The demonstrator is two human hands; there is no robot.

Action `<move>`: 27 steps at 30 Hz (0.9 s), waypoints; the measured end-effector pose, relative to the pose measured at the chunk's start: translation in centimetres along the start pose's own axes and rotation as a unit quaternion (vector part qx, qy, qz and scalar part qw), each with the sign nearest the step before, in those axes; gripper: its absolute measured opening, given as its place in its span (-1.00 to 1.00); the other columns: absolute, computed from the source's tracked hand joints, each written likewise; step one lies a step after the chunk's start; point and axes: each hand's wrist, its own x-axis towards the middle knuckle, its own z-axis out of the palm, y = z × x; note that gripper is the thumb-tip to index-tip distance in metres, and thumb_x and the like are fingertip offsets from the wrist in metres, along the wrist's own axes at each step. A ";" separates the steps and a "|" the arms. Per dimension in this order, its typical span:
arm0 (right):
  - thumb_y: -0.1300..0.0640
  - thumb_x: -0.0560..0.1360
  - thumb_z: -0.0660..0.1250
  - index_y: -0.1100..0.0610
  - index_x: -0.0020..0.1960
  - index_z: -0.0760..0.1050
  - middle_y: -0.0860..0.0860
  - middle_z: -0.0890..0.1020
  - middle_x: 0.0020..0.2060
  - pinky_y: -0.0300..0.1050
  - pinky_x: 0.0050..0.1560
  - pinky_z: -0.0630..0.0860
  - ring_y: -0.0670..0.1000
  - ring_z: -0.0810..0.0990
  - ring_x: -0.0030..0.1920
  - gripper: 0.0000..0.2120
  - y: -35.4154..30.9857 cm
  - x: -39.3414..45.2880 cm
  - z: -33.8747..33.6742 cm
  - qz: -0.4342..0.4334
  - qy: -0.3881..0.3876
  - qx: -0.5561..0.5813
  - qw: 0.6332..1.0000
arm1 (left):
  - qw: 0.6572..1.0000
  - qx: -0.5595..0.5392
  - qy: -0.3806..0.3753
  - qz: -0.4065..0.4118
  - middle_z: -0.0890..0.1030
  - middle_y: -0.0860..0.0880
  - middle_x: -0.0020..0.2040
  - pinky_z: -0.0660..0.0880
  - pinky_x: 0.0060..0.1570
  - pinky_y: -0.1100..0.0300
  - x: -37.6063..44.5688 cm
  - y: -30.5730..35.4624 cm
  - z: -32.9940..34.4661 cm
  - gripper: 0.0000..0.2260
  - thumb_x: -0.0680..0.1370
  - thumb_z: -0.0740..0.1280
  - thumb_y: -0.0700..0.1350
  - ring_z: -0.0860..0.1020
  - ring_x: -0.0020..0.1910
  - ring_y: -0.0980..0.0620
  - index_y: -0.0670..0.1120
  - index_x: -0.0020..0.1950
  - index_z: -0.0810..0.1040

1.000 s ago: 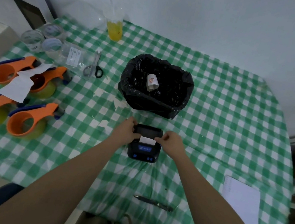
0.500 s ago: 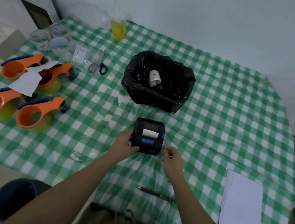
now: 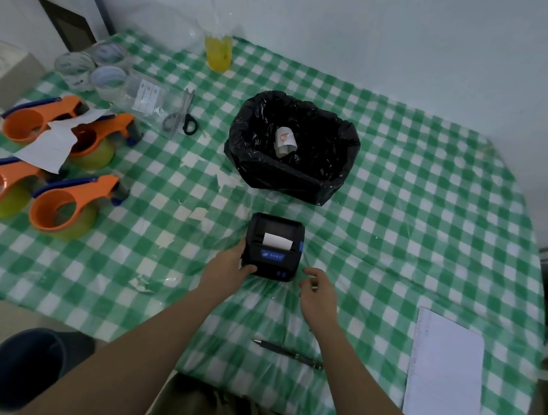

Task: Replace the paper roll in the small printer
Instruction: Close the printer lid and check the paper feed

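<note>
Gripping the small black plastic printer (image 3: 274,246) at its near left corner, the left hand (image 3: 227,270) is clamped on it mid-table on the green-checked tablecloth (image 3: 405,196); the right hand (image 3: 319,290) hovers just beside it, fingers loosely apart, holding nothing.

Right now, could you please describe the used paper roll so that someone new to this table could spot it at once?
Start at the black bin bag, which stands open in the middle of the green checked tablecloth, just beyond the small black printer. Look inside its mouth: the used paper roll lies there alone, a small whitish cylinder with an orange mark, the only pale thing against the black plastic.
</note>
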 end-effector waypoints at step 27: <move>0.25 0.55 0.17 0.17 0.17 0.45 -0.06 0.46 -0.29 -0.10 -0.33 0.41 -0.03 0.41 -0.38 -0.78 0.1 -0.6 0.5 -0.025 -0.011 -0.031 0.999 | 0.999 0.046 -0.006 -0.002 0.63 -0.19 0.14 0.53 0.09 -0.09 0.9 -0.3 0.0 -0.56 0.46 0.38 -0.17 0.56 0.14 -0.19 -0.11 0.33 0.40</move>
